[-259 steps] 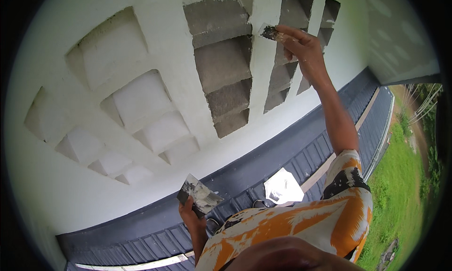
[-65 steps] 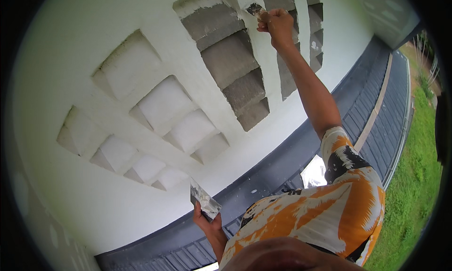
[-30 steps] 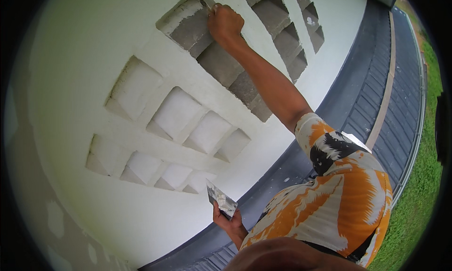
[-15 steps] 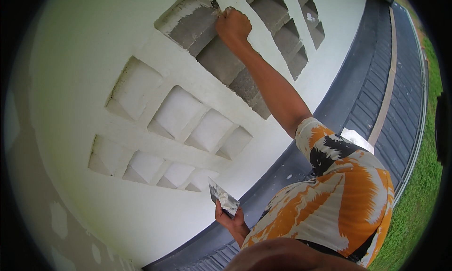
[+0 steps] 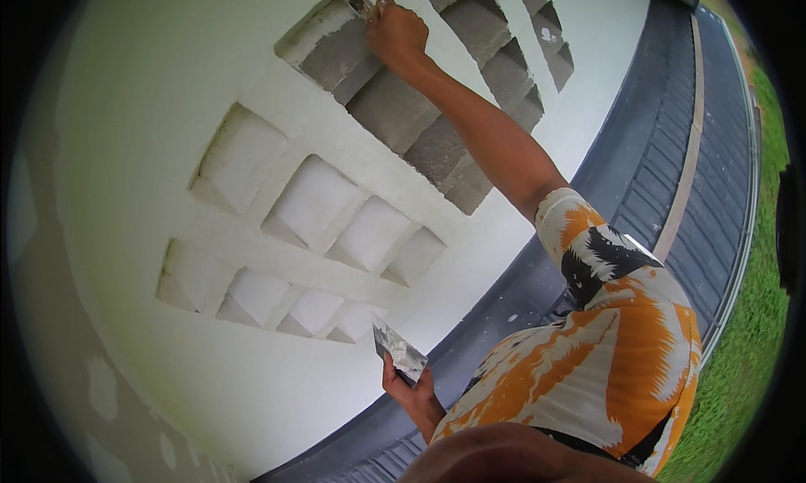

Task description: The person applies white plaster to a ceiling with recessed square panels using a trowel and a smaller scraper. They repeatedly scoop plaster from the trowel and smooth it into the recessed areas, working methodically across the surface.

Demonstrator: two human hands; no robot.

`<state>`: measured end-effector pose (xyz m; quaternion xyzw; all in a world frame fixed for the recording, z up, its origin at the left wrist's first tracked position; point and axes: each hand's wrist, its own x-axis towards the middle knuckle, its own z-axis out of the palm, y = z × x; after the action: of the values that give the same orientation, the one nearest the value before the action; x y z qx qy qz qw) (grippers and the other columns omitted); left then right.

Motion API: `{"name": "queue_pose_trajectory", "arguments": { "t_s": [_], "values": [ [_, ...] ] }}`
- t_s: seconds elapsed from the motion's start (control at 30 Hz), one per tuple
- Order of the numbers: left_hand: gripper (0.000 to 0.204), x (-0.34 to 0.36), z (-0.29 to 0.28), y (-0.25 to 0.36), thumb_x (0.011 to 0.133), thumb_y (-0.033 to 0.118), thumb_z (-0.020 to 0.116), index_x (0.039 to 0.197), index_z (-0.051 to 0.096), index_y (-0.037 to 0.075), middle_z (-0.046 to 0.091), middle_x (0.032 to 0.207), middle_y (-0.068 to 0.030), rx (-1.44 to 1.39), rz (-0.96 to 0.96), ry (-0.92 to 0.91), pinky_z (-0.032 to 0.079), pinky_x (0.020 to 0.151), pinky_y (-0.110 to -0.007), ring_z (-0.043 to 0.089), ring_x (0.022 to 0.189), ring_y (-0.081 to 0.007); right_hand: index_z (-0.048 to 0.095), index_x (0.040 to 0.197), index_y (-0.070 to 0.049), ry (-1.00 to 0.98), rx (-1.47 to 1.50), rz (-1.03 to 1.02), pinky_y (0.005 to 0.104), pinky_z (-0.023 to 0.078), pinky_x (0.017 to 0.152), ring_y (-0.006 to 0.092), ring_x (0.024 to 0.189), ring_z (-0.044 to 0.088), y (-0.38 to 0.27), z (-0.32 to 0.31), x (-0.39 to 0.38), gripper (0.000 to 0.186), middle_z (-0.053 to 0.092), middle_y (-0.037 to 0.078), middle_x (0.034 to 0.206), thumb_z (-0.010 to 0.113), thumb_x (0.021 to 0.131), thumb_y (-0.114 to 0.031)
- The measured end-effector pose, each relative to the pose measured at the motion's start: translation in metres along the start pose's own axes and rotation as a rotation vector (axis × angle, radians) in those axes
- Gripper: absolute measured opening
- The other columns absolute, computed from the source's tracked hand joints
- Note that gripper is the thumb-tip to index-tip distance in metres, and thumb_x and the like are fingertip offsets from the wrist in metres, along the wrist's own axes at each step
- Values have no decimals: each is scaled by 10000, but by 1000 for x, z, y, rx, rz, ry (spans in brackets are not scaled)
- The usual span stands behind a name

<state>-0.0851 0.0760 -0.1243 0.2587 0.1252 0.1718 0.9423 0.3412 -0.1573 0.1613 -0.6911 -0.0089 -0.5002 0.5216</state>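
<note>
Head view: right hand (image 5: 396,31) at grey recess (image 5: 336,55) edge

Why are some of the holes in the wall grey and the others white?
The upper recesses are bare grey block, while the lower recesses are coated white like the wall. The right hand holds a small tool at the top grey one; the left hand holds a scraper smeared with white paste.

My little putty knife (image 5: 361,2) was pressed into the top grey recess, and the filler-smeared scraper blade (image 5: 398,352) sat tilted down low.
</note>
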Motion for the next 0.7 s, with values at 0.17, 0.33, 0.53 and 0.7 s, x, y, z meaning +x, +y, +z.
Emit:
{"name": "queue_pose_trajectory", "arguments": {
  "t_s": [0.17,0.33,0.53,0.7],
  "values": [
    [256,3,-5,-2,951,181,547,1141,623,28,710,1021,-65,-6,-1,34,585,736,-324,705,893,-195,644,894,-35,31,-26,60,485,521,709,377,773,681,1,5,11,177,695,187,809,603,869,-206],
    [254,3,-10,-1,952,181,544,1144,617,32,710,1019,-67,11,-6,-15,586,724,-319,706,879,-195,641,878,-40,0,-46,196,465,518,704,355,767,683,15,-9,-24,167,696,169,807,618,864,-204],
    [249,1,-7,-2,959,191,536,1134,618,35,711,1009,-69,-9,34,103,591,680,-310,709,856,-189,629,862,-33,0,89,192,400,498,677,271,705,648,46,-52,-55,152,665,120,755,641,852,-185],
    [247,-4,-20,-2,963,202,531,1131,619,43,710,990,-59,-31,19,39,581,642,-307,705,831,-178,611,853,-11,-51,458,107,309,473,609,152,644,591,80,-53,1,130,633,75,717,621,846,-141]
  ]
}}
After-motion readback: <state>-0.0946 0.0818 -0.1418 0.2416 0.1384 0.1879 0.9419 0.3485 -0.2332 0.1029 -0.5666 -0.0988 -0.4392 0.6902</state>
